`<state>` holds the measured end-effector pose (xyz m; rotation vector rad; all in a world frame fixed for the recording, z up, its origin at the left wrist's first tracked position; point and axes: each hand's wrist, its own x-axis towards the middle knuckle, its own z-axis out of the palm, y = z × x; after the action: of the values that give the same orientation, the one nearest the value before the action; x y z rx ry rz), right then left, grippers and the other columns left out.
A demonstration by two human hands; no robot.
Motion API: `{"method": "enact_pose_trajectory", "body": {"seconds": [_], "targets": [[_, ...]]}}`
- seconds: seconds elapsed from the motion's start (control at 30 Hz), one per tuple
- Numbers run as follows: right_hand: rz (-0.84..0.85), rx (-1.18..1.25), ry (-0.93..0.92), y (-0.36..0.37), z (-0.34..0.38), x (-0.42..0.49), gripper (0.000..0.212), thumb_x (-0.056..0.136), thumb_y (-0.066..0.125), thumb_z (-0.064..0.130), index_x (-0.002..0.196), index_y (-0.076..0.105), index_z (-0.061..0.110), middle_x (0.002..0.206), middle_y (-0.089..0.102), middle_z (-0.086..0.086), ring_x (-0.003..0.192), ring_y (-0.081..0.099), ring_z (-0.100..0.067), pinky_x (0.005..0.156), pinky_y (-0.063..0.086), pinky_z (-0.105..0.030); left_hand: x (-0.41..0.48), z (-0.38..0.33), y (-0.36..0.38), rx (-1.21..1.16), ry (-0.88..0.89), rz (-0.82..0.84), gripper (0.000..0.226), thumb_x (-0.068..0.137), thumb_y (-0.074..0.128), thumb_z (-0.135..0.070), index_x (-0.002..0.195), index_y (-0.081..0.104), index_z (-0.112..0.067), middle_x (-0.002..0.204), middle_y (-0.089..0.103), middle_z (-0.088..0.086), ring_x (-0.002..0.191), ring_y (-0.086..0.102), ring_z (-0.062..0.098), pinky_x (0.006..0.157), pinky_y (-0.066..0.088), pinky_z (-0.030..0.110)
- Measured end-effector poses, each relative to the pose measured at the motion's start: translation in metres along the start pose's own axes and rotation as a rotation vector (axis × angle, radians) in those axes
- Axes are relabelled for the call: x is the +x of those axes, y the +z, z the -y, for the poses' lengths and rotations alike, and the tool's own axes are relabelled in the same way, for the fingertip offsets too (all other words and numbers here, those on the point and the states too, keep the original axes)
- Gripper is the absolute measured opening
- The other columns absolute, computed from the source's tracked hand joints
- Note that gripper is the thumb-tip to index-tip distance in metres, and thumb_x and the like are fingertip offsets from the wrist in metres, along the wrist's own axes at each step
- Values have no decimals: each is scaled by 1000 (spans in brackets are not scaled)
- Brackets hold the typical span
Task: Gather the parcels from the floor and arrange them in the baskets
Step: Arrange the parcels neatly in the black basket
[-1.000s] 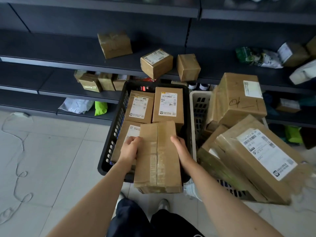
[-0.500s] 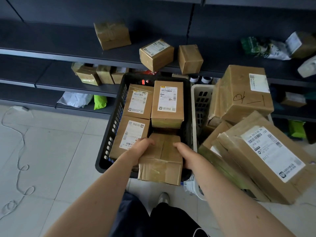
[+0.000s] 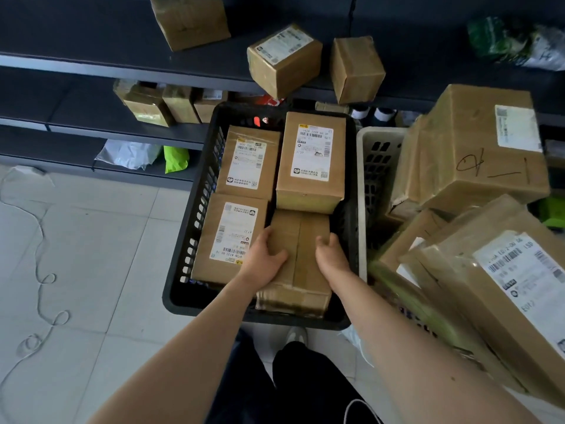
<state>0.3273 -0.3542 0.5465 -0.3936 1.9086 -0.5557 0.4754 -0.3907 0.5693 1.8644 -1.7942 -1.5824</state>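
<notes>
Cardboard parcel [image 3: 301,240] is sitting in the black basket [image 3: 195,215], left hand [image 3: 264,261] and right hand [image 3: 331,255] clasping its sides. Placing seems nearly finished, with releasing next.

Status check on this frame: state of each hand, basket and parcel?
Left hand: grips the taped parcel at its left side.
Right hand: grips its right side.
Taped parcel: in the near right corner of the black basket, taped seam up.
Black basket: holds it plus three labelled parcels, labels up.
White basket: overfilled, large parcels tilted above its rim.
</notes>
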Motion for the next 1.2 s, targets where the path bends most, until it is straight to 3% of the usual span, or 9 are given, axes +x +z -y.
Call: {"method": "enact_pose_trajectory", "body": {"seconds": [0.1,0.27,0.4,0.53,0.67,0.8,0.97,1.07,1.2], "targets": [[-50,-38,-92,7,-8,3,56,109,24,35,159,7,17,164,18,-5,148,24,-28,116,25,-38,4,9,9,176,78,34,71,98,52,-24,156,12,-14,162,14,4,148,19,19,118,17,31],[-141,-53,-133,20,-17,10,55,108,27,31,159,11,18,163,21,-7,148,25,-26,116,26,-39,9,25,23,380,186,118,61,104,32,-19,156,1,-11,163,-15,8,150,-11,26,117,-4,29],[-154,-60,-149,28,-23,16,56,108,30,28,158,8,19,163,20,-7,147,27,-26,115,27,-39,15,29,32,443,130,203,70,100,35,-7,156,-5,-20,160,-25,9,148,-17,33,120,2,43],[-85,-48,-55,38,-32,19,62,107,34,18,158,-2,23,164,13,-7,146,27,-28,112,31,-38,18,48,44,443,55,310,80,96,42,-4,156,-4,-28,155,-37,10,149,-14,36,121,15,45],[-64,-82,-3,40,-37,29,63,107,33,21,158,-4,24,163,17,-9,142,34,-31,108,35,-39,21,51,45,315,31,294,78,93,47,0,156,10,-27,154,-35,7,145,24,34,114,33,36],[-97,-105,59,43,-33,30,60,107,29,40,158,2,24,159,29,-11,135,43,-36,105,38,-42,26,45,48,232,19,199,77,89,54,-4,152,19,-29,156,-22,4,135,40,37,106,39,34],[-200,97,-26,46,-15,44,63,103,34,50,157,14,24,156,35,-10,137,42,-34,107,37,-46,41,21,56,93,-62,33,86,92,56,-34,153,-4,-42,158,-24,-7,144,27,32,107,36,37],[-213,224,-138,41,0,60,61,101,44,46,155,20,30,153,39,-7,135,44,-30,99,37,-37,65,13,53,103,70,-84,77,94,54,-28,155,7,-37,160,-23,-8,151,8,26,118,28,41],[-203,324,-130,40,1,70,55,101,45,46,150,30,28,145,49,-6,130,48,-28,98,37,-34,88,0,52,76,-28,-92,59,94,51,-26,149,32,-27,163,-9,-3,147,23,31,115,34,42]]}}
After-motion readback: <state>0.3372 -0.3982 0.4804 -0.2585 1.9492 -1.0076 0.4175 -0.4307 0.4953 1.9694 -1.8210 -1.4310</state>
